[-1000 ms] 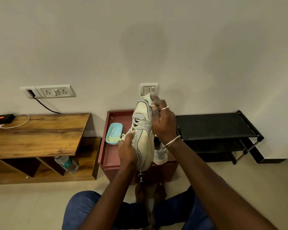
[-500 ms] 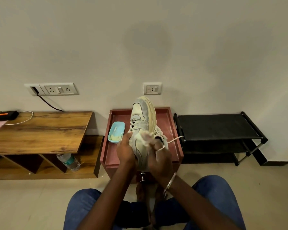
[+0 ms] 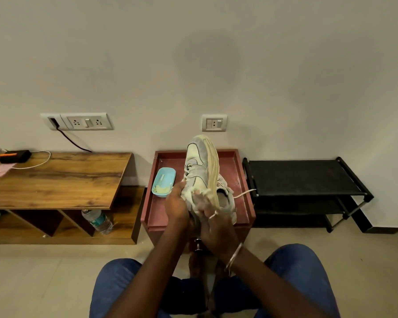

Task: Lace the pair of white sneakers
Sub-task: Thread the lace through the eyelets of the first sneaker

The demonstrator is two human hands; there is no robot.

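Left hand (image 3: pixel 177 206) and right hand (image 3: pixel 214 223) both clasp the heel end of a white sneaker (image 3: pixel 200 171), held toe-up and tilted above a reddish-brown tray table (image 3: pixel 244 191); fingers closed around it. The second sneaker (image 3: pixel 226 198) lies on the table behind, its lace end (image 3: pixel 246 193) trailing right; a light-blue dish (image 3: pixel 164 182) sits to the left

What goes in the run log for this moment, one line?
step: lacing | left hand: holds sneaker | right hand: on heel, lace | second sneaker: on red tray
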